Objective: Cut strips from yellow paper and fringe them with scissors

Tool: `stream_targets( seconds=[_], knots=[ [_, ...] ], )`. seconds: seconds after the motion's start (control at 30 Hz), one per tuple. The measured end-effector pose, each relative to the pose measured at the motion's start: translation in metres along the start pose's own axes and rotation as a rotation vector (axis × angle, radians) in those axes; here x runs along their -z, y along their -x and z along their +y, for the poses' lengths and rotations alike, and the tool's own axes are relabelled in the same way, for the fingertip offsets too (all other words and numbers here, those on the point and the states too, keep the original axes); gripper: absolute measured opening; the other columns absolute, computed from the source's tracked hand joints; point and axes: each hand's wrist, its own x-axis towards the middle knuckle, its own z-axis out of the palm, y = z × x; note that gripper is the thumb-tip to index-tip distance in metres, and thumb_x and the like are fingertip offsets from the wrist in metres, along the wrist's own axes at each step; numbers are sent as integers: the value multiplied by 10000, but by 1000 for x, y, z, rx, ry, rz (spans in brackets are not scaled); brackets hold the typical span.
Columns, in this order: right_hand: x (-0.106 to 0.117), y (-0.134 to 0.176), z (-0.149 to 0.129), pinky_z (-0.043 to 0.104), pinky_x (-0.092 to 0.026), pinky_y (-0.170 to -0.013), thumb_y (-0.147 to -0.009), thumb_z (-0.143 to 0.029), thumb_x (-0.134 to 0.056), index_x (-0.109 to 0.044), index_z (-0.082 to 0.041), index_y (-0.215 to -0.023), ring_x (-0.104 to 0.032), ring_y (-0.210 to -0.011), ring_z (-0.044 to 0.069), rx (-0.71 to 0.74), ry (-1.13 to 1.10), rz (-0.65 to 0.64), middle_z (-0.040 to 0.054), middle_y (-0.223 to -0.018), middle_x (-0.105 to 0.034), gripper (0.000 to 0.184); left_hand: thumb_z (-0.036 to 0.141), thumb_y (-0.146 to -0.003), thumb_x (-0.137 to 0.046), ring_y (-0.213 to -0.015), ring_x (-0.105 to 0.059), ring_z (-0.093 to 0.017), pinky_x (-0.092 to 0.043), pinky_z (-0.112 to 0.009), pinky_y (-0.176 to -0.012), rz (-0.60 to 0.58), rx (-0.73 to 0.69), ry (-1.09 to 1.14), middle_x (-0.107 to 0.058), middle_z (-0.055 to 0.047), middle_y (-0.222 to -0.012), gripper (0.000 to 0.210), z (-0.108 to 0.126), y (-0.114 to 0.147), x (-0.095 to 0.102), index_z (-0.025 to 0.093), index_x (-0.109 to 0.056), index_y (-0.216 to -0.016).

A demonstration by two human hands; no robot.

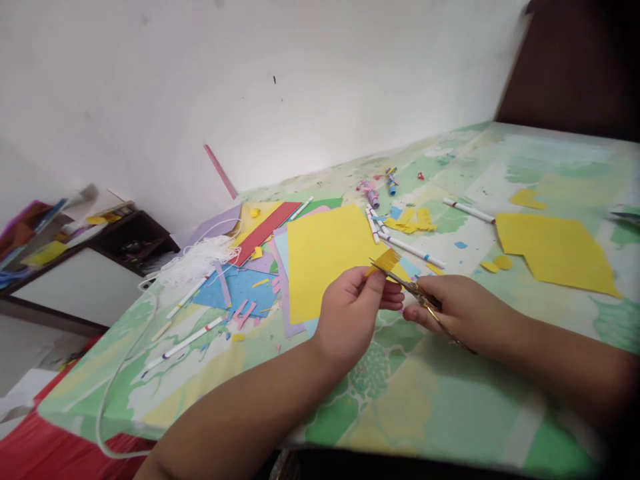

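Paper (389, 257), small, yellow and fringed, is pinched in the left hand (350, 312) above the bench (450, 407); the right hand (463, 308) grasps scissors (424, 297), blades at the paper. Probably light, pliable and easily torn, it is best held by its uncut edge.

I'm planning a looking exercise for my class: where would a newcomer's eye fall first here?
Probably on the large yellow sheet, which lies over other papers on the patterned tablecloth. Overlapping its right side in view, the left hand holds a small fringed yellow piece, with scissors in the right hand at it. Farther left sits a tangle of white string.
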Motion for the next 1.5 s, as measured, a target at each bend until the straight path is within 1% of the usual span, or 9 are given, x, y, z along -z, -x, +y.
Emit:
stream_targets(
  seconds=[0.23, 0.33, 0.47, 0.67, 0.8, 0.97, 1.1, 1.23, 1.5],
  knots=[
    [1, 0, -1, 251, -300, -504, -785, -545, -395, -443, -199, -625, -457, -550, 145, -8, -27, -40, 20, -591, -526, 383, 340, -758, -561, -550, -602, -103, -529, -267, -600, 0, -5, 1, -621, -6, -613, 218, 0, 1, 1, 132, -587, -695],
    [2, 0, -2, 245, -294, -494, -783, -534, -402, -428, -201, -606, -449, -541, 141, -13, -8, -21, 14, -576, -510, 378, 326, -759, -559, -541, -599, -104, -531, -276, -597, -1, 0, 17, -617, -6, -603, 209, 1, 1, 0, 130, -580, -690],
    [1, 0, -1, 234, -280, -463, -776, -535, -406, -389, -203, -570, -421, -499, 125, -2, 29, 16, 1, -529, -471, 392, 327, -749, -570, -508, -587, -92, -520, -251, -566, 3, 20, 61, -606, -3, -582, 218, 3, 1, -1, 124, -572, -668],
    [-2, 0, 2, 231, -271, -455, -766, -565, -412, -385, -203, -581, -415, -502, 122, 2, 26, 20, -4, -535, -477, 407, 364, -730, -584, -485, -580, -93, -505, -243, -545, 6, 66, 89, -610, -5, -572, 254, 2, 0, 1, 126, -562, -643],
    [-2, 1, 2, 234, -265, -455, -764, -557, -423, -382, -205, -586, -414, -501, 124, -5, 34, 27, -5, -533, -477, 396, 355, -740, -571, -475, -573, -92, -500, -242, -535, 27, 73, 71, -604, -6, -560, 248, 2, 0, 1, 127, -559, -642],
    [-1, 1, 0, 234, -269, -452, -772, -571, -397, -371, -206, -575, -412, -489, 119, -22, 33, 26, -9, -517, -457, 415, 329, -754, -554, -457, -556, -86, -484, -229, -500, 77, 38, 42, -600, -5, -546, 234, 4, -1, 1, 130, -549, -630],
    [-1, 1, 1, 234, -276, -453, -767, -588, -391, -379, -205, -584, -418, -496, 120, -29, 34, -1, -8, -528, -464, 425, 299, -775, -530, -465, -561, -83, -487, -225, -505, 62, 40, 35, -602, -4, -553, 218, 5, -1, 3, 130, -551, -640],
    [-1, 0, 3, 232, -276, -454, -771, -585, -389, -371, -206, -583, -405, -498, 120, -18, 35, -11, -12, -525, -454, 424, 311, -769, -540, -469, -562, -83, -487, -221, -504, 47, 54, 22, -602, -7, -554, 224, 5, 0, 2, 129, -552, -639],
    [-2, 0, 5, 230, -261, -449, -767, -547, -419, -379, -205, -572, -394, -483, 117, 9, 24, 13, -12, -508, -447, 395, 343, -754, -555, -483, -563, -92, -488, -236, -520, 31, 60, -15, -598, -7, -555, 232, 1, 1, 0, 137, -556, -646]
  ],
)
